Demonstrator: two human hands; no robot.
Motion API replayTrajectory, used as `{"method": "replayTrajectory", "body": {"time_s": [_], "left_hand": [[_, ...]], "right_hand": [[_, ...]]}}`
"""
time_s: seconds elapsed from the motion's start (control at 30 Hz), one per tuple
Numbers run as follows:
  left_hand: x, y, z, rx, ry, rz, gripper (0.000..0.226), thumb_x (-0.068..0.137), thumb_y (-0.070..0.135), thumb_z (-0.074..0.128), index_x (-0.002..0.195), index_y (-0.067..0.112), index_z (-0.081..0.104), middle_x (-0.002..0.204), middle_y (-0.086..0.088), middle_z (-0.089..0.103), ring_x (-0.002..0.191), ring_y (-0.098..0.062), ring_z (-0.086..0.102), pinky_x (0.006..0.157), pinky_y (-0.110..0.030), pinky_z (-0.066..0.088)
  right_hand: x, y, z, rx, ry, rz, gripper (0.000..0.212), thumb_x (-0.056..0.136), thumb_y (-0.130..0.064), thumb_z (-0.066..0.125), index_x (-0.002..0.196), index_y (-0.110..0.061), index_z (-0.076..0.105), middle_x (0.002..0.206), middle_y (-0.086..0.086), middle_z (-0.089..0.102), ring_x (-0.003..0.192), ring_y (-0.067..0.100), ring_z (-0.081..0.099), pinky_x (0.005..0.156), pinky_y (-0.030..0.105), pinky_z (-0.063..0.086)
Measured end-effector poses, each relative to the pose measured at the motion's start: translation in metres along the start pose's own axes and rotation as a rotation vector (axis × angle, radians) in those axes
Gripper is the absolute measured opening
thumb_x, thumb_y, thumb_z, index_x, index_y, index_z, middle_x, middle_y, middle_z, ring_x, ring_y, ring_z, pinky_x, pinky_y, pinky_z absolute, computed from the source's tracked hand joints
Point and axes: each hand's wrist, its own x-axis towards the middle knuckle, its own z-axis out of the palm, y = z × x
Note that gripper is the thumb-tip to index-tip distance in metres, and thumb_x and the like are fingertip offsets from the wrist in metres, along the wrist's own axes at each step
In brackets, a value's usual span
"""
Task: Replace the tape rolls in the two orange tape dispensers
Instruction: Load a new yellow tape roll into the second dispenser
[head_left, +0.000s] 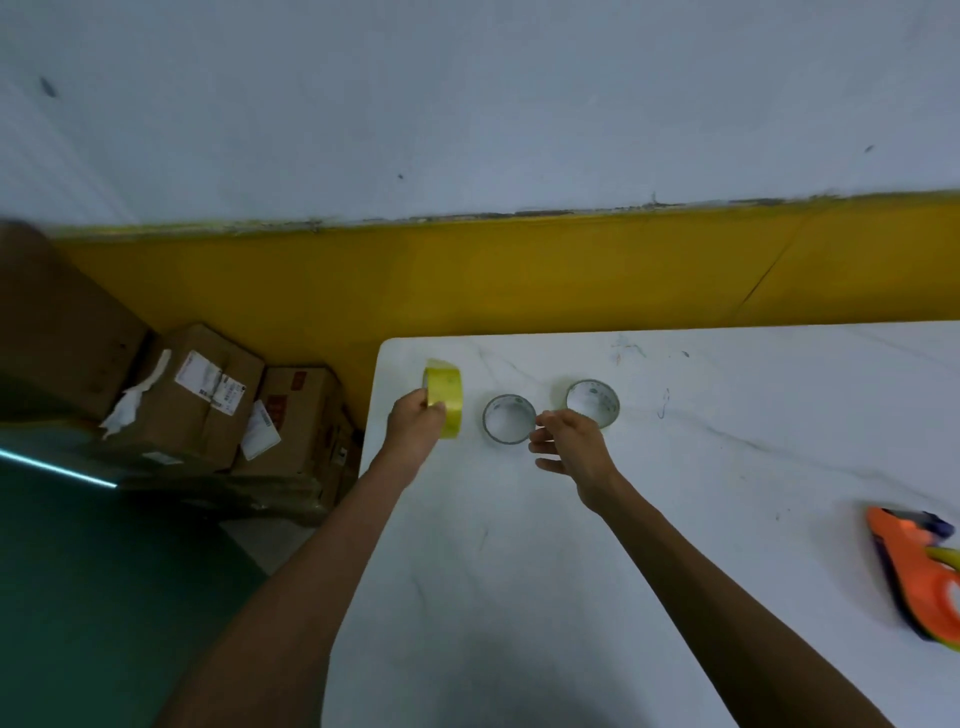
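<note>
My left hand (418, 423) grips a full yellow tape roll (445, 399), held on edge near the far left corner of the white table (519, 545). Two thin, nearly empty tape cores lie flat beside it: one (509, 420) in the middle and one (592, 401) further right. My right hand (569, 447) hovers between the two cores with relaxed fingers, its fingertips at the rim of the middle core, holding nothing. An orange tape dispenser (917, 574) lies at the right edge of the view, partly cut off, with yellow tape showing in it.
Several cardboard boxes (208, 395) are stacked on the floor to the left of the table. A yellow band (519, 275) runs along the base of the white wall behind. The green floor (104, 571) lies at lower left.
</note>
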Motion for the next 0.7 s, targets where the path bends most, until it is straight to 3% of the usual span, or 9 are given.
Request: {"method": "replayTrajectory", "body": {"time_s": [0.13,0.3,0.53,0.7], "left_hand": [[-0.030,0.041,-0.001,-0.175,-0.032,0.048,0.016,0.093,0.012,0.051,0.091,0.008,0.066,0.087,-0.011,0.060,0.082,-0.023,0.051,0.073,-0.033,0.038],[-0.060,0.077,0.005,-0.192,-0.045,0.095,0.015,0.097,0.015,0.049,0.104,0.018,0.061,0.107,-0.008,0.059,0.100,-0.026,0.054,0.090,-0.040,0.045],[-0.084,0.085,0.002,-0.173,-0.081,0.139,0.023,0.099,0.018,0.048,0.117,0.012,0.061,0.106,-0.003,0.055,0.098,-0.020,0.050,0.082,-0.032,0.039],[-0.094,0.080,0.003,-0.165,-0.139,0.189,0.021,0.098,0.017,0.049,0.113,0.013,0.063,0.107,-0.006,0.061,0.097,-0.021,0.055,0.082,-0.031,0.043]], "right_hand": [[-0.015,-0.033,0.021,-0.033,-0.043,-0.110,0.020,0.094,-0.030,0.055,0.090,-0.013,0.064,0.086,0.007,0.068,0.083,0.020,0.064,0.079,0.039,0.058],[-0.029,-0.065,0.033,-0.130,-0.066,-0.244,0.023,0.095,-0.032,0.051,0.097,-0.014,0.065,0.102,0.013,0.067,0.095,0.024,0.065,0.075,0.034,0.058],[-0.036,-0.076,0.028,-0.129,-0.043,-0.278,0.027,0.093,-0.033,0.056,0.106,-0.011,0.064,0.105,0.014,0.068,0.098,0.029,0.067,0.070,0.033,0.059],[-0.040,-0.081,0.029,-0.137,0.034,-0.299,0.032,0.089,-0.036,0.061,0.112,-0.014,0.057,0.107,0.010,0.063,0.100,0.028,0.064,0.084,0.048,0.059]]}}
